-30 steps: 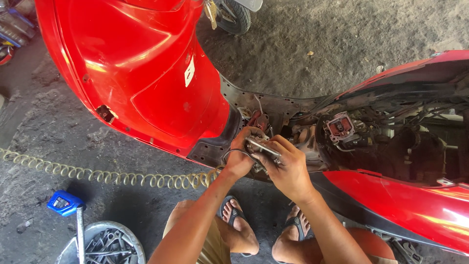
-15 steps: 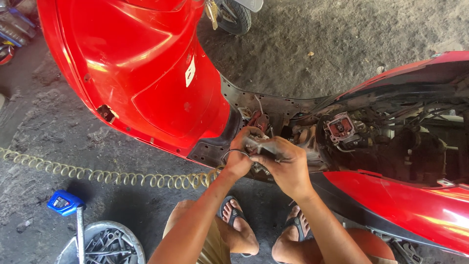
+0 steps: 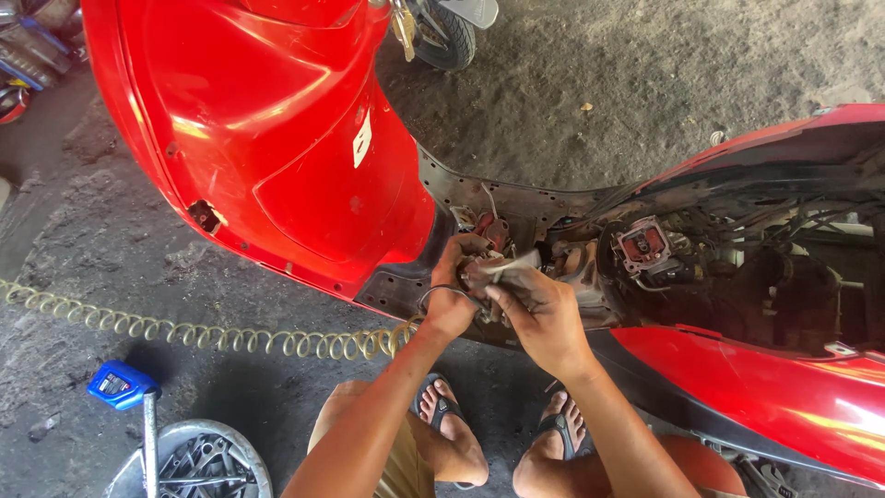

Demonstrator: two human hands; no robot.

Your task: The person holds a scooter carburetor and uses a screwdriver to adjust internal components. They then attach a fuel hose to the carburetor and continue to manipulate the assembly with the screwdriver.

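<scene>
A red scooter (image 3: 277,138) with its floor panel removed lies across the view, engine parts (image 3: 645,249) exposed. My left hand (image 3: 452,295) and my right hand (image 3: 535,309) meet over the open frame by the front shield. Both grip a small greyish metal part (image 3: 498,269) with a thin wire or hose looping below it. My right-hand fingers curl over the part from the right; my left hand pinches it from the left. What lies under the hands is hidden.
A coiled yellowish air hose (image 3: 184,327) runs across the dirt floor to the scooter. A blue-headed tool (image 3: 120,385) and a round metal tray of tools (image 3: 198,461) sit at the lower left. My sandalled feet (image 3: 442,415) are below the frame. A wheel (image 3: 447,37) stands behind.
Both hands stay on the small part; my right hand has shifted slightly lower and closed more over it. The scooter has not moved.
</scene>
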